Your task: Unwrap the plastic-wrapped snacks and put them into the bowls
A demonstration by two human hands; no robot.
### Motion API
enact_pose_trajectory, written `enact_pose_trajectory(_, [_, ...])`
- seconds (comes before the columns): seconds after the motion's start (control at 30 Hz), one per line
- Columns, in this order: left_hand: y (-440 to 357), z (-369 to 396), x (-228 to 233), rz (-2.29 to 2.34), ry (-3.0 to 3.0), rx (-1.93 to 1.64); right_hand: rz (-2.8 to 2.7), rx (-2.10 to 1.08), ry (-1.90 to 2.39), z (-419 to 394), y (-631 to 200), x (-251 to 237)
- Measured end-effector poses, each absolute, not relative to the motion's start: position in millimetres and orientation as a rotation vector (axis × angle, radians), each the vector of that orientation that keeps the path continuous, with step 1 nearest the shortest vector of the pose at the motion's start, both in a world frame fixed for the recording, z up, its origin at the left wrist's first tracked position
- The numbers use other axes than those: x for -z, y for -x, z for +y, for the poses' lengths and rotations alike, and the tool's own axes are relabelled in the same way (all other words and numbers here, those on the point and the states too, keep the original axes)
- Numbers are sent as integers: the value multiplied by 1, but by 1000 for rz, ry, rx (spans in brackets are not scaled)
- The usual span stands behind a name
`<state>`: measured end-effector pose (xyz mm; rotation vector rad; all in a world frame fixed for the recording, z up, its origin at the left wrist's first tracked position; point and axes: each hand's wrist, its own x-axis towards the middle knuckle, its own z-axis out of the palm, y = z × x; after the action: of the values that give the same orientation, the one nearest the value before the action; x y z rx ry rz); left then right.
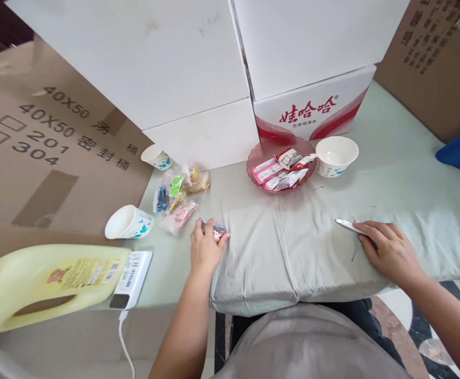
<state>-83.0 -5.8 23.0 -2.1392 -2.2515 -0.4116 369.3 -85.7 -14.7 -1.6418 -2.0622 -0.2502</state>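
Note:
My left hand point(206, 247) rests on the cloth-covered table with its fingers closed around a small shiny packet point(218, 231), blue and reddish, partly hidden by the fingers. Just beyond it lies a pile of small toys in clear plastic bags point(180, 192). To the right, my right hand point(385, 250) lies low over the table, its fingers around a slim white stick point(348, 226) with a squared pale tip pointing left. The rest of the stick is under the fingers, so its kind does not show.
A pink glass bowl point(253, 176) of snack packets stands beside a white paper cup point(337, 156). Two more paper cups point(129, 222) are at left, near a yellow jug point(51, 279) and a white power strip point(135, 273). White cartons point(202, 139) form a wall behind.

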Motion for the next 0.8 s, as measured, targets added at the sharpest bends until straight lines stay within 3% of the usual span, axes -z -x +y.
enact_pose_trajectory(0.13, [78,-9,-20,-2403,2200,687,-2056,236,1648,-85,-368,13])
enact_pose_trajectory(0.27, [56,-5,-19,-2425,2520,1264,-2045,231,1669,-86,-366,14])
enact_pose_trajectory(0.47, [-17,-13,-15,-1864,2777,1873,-2041,201,1695,-88,-364,10])
enact_pose_trajectory(0.53, [-31,-16,-14,-1558,2856,1830,-2037,175,1697,-89,-365,10])
enact_pose_trajectory(0.63, [-34,-21,-14,-1148,3048,1393,-2028,138,1694,-89,-369,11])
enact_pose_trajectory(0.7, [-30,-24,-13,-1035,3094,1173,-2012,112,1682,-89,-366,9])
enact_pose_trajectory(0.8, [-24,-31,-11,-999,3098,1173,-2000,-3,1576,-87,-343,-3])
